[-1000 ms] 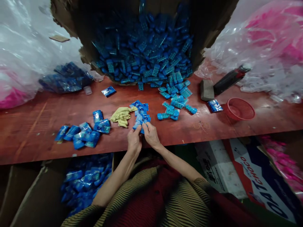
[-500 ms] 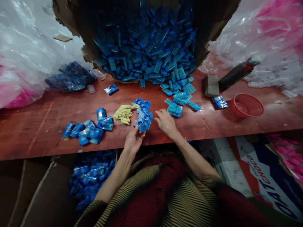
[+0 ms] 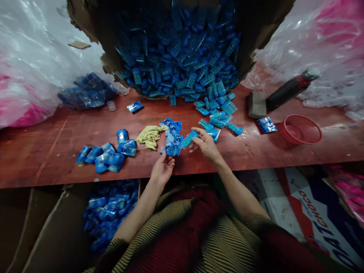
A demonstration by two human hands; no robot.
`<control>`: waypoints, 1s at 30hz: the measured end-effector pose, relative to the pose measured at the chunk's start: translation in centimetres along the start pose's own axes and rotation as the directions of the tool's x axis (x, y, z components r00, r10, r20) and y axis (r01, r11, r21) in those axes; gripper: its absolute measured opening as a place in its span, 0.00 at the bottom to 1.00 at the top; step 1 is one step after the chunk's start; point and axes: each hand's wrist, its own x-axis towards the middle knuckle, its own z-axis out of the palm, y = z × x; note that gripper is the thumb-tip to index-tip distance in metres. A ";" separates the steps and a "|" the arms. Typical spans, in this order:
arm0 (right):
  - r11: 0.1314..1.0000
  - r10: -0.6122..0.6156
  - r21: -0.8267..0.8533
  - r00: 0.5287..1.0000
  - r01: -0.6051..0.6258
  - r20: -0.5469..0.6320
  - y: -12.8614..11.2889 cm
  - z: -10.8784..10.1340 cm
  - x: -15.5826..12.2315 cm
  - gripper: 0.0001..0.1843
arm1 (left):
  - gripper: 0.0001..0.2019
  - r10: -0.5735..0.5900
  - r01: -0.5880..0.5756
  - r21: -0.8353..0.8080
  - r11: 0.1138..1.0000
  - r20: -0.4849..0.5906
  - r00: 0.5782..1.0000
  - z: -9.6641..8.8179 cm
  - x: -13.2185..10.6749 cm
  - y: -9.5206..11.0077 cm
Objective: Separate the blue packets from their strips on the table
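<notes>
My right hand pinches a small clear-and-blue pack of turquoise beads between thumb and fingers, just above the table. It is right of a loose, overlapping heap of blue printed wrappers. My left hand is palm-up at the table's front edge, its thumb and curled fingers closed on the near edge of a wrapper. Right of the heap lie more loose bead packs. A crumpled yellow cloth touches the heap's left side. Farther left is a cluster of blue wrapped packs.
A torn cardboard box spills bead packs at the back of the red table. To the right are a grey block, a dark bottle, a blue packet and a red basket. Wrapped packs fill a space below the edge.
My right hand now holds a bead pack; before, none showed in it. It has moved slightly right. My left hand stays at the wrappers, and the view has shifted slightly.
</notes>
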 end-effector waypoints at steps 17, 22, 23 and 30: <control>0.911 0.084 0.401 0.995 -0.097 0.051 -0.2 2.6 -3.3 0.26 | 0.07 0.107 -0.108 0.001 0.994 0.103 0.989 -0.7 0.1 -0.7; 0.901 0.093 0.423 0.995 -0.099 0.033 0.2 3.1 -3.9 0.26 | 0.05 0.167 -0.173 0.017 0.985 0.182 0.969 -1.0 0.3 -0.6; 0.899 0.093 0.428 0.995 -0.094 0.025 0.3 3.3 -4.0 0.26 | 0.05 0.170 -0.178 0.019 0.984 0.204 0.964 -1.1 0.3 -0.6; 0.951 0.059 0.306 0.997 -0.044 -0.041 1.7 4.6 -5.1 0.23 | 0.09 0.212 -0.230 0.035 0.973 0.274 0.938 -1.1 0.2 -0.6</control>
